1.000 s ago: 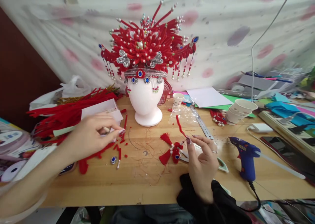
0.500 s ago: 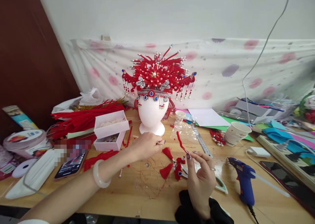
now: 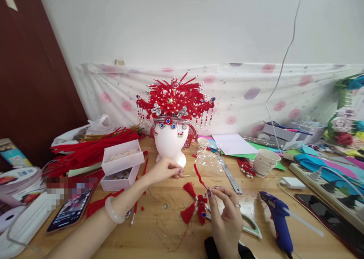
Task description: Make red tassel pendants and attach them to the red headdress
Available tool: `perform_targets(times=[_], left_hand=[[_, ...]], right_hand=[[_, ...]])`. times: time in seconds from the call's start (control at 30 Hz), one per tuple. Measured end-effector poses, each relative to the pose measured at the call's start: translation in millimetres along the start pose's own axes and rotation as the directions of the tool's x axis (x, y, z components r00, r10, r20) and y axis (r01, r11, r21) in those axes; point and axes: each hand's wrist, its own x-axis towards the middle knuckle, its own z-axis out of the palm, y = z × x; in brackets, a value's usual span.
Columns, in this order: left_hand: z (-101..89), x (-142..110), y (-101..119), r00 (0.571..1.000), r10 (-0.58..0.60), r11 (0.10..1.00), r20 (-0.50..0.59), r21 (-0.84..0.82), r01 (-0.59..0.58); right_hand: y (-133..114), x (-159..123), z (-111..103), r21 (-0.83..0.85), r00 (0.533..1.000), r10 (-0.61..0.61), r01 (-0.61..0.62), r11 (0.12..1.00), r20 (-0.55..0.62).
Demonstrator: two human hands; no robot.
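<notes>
Above the surface (image 3: 136, 236), your right hand (image 3: 226, 213) grips one red chenille stem (image 3: 200, 178), seemingly unattached; your left hand (image 3: 165, 171) pinches one pale stick (image 3: 186, 176). Apparently complete: beaded headdress (image 3: 170, 99), on mannequin head (image 3: 167, 145). Lying loose: tasselled ornament (image 3: 201, 209).

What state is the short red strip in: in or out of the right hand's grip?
In: the right hand pinches the lower end of the red strip; its other end juts free.

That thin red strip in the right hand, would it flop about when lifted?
Probably not: the red strip stands up, slightly bent, from the right hand, so it seems fairly stiff. Being so thin, it is likely very light.
</notes>
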Motion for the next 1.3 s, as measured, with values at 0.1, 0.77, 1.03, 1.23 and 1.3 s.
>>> perform_targets(times=[0.1,0.77,1.03,1.23,1.3], left_hand=[[-0.4,-7,1,1.0,-0.021,0.998,-0.016,-0.052,0.02],[-4.6,-38,-12,0.998,0.015,0.95,-0.069,0.313,0.007],[8.2,-46,-23,0.993,0.034,0.964,-0.112,0.267,-0.003],[12.7,-47,-29,0.992,-0.044,0.998,-0.119,0.041,0.049],[13.1,-45,-32,0.988,-0.069,0.997,-0.135,-0.055,0.063]], right_hand=[[1,0,1,0.007,1.0,0.014,-0.014,1.0,-0.004],[1,0,4,0.026,0.992,0.118,-0.119,0.993,0.045],[0,1,4,0.018,0.993,0.111,-0.112,0.994,0.037],[0,0,5,0.02,0.992,0.104,-0.106,0.994,0.075],[0,0,6,0.016,0.992,0.102,-0.104,0.995,0.08]])
